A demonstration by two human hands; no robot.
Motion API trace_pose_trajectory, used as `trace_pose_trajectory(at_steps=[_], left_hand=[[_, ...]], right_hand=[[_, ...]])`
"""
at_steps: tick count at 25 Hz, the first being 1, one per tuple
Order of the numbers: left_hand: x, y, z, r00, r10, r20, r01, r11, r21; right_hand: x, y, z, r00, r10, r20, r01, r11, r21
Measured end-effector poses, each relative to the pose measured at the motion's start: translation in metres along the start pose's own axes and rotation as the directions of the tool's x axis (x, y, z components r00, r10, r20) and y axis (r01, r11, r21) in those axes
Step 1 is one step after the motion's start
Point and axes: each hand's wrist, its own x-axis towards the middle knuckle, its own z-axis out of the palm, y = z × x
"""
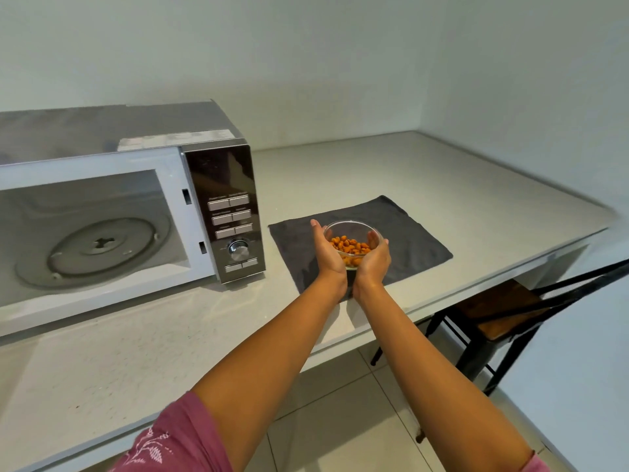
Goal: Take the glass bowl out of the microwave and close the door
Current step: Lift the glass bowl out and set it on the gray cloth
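From the head camera I look down at a pale countertop (425,172) that meets a plain wall. Both of my bare arms reach forward over it, and my left hand (327,253) and right hand (374,260) are cupped around a small glass bowl (352,245), one palm pressed to each side with the fingers curved up along the glass. The bowl holds a low heap of orange-brown nuts (350,246). It sits over a dark grey cloth (408,240) spread flat on the counter, near the cloth's middle; I cannot tell whether the bowl's base touches the cloth or hangs just above it. To my left stands the microwave (129,206), silver with a dark control panel (228,212) carrying rows of buttons and a round knob. Its cavity is exposed and I can see the round turntable plate (98,247) lying inside with nothing on it; the door itself lies outside my view. The bowl is well apart from the microwave, to its right. Below the counter's right edge, a dark metal stool with a wooden seat (493,311) stands on a tiled floor. A pink sleeve (177,437) shows at my left shoulder.
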Motion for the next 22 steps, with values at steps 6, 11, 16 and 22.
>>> trace_pose_trajectory(at_steps=[6, 11, 16, 22], left_hand=[[0.044, -0.011, 0.031, 0.998, 0.042, -0.037, -0.041, 0.999, 0.032], [0.07, -0.024, 0.047, 0.995, 0.065, -0.081, -0.06, 0.996, 0.06], [0.084, -0.031, 0.054, 0.988, 0.109, -0.113, -0.101, 0.992, 0.069], [0.088, -0.039, 0.058, 0.986, 0.128, -0.102, -0.125, 0.991, 0.037]], right_hand=[[0.064, -0.008, 0.001, 0.997, 0.009, 0.078, -0.005, 0.999, -0.053], [0.105, -0.009, 0.0, 0.99, 0.056, 0.129, -0.047, 0.996, -0.076], [0.124, -0.012, -0.003, 0.984, 0.049, 0.173, -0.036, 0.996, -0.077], [0.133, -0.014, -0.009, 0.984, 0.013, 0.177, 0.01, 0.991, -0.131]])
